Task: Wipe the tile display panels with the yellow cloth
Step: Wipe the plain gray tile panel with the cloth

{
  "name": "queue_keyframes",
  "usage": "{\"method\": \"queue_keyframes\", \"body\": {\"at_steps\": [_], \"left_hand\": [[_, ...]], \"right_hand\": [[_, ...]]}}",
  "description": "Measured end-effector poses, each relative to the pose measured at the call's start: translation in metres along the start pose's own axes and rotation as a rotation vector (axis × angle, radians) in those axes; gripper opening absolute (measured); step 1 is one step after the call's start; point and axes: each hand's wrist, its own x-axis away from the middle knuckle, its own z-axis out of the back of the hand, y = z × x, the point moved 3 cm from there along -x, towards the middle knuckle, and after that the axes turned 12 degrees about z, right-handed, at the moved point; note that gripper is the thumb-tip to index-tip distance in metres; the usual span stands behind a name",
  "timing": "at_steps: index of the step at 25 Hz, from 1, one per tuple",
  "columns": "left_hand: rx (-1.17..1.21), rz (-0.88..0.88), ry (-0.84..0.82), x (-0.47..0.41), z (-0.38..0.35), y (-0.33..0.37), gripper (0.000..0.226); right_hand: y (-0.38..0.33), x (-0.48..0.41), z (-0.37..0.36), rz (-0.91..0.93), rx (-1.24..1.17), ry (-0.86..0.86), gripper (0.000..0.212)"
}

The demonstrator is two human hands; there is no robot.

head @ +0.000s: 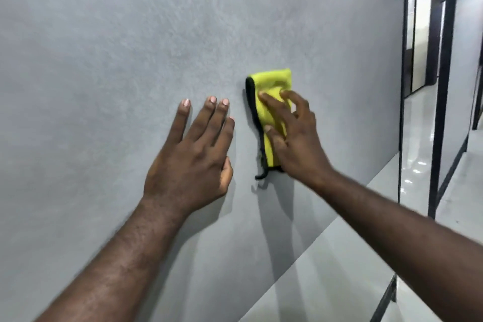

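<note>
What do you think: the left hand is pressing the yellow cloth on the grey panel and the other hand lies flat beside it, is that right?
Not quite. The head view shows the right hand pressing the yellow cloth on the grey panel. The left hand is the one lying flat beside it.

Two grips are in view: the left grip and the right grip, both bare hands. There is one yellow cloth, one grey panel, and at least two black posts.
</note>
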Motion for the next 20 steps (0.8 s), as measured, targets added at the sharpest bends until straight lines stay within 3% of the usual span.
{"method": "queue_keyframes", "body": {"at_steps": [4,5,8,9,13,14,17,18,19,20], "left_hand": [[0.013,0.012,-0.002,0.001,0.002,-0.002,0.072],[0.027,0.016,-0.003,0.0,0.003,-0.002,0.07],[0.042,0.046,0.009,-0.015,0.005,0.0,0.066],[0.042,0.068,0.016,-0.024,0.006,0.0,0.068],[0.021,0.211,0.055,-0.065,0.015,-0.008,0.071],[0.008,0.212,0.055,-0.075,0.015,-0.006,0.072],[-0.017,0.196,0.07,-0.105,0.012,0.008,0.072],[-0.018,0.195,0.065,-0.112,0.01,0.014,0.071],[-0.021,0.203,0.06,-0.118,0.008,0.02,0.071],[-0.02,0.216,0.062,-0.122,0.005,0.024,0.071]], "right_hand": [[0.049,-0.009,0.012,-0.464,-0.004,0.019,0.066],[0.036,-0.004,0.011,-0.369,0.019,0.009,0.065],[0.0,-0.039,0.018,0.18,0.019,-0.048,0.064],[0.008,-0.065,0.021,0.223,0.079,-0.032,0.063],[0.094,-0.099,0.033,-0.296,0.052,0.042,0.063],[0.094,-0.091,0.035,-0.262,0.071,0.012,0.063],[0.062,-0.106,0.042,0.265,0.067,-0.103,0.066],[0.061,-0.125,0.045,0.353,0.111,-0.098,0.066],[0.076,-0.142,0.046,0.33,0.149,-0.082,0.066],[0.107,-0.154,0.047,0.192,0.135,-0.069,0.065]]}}
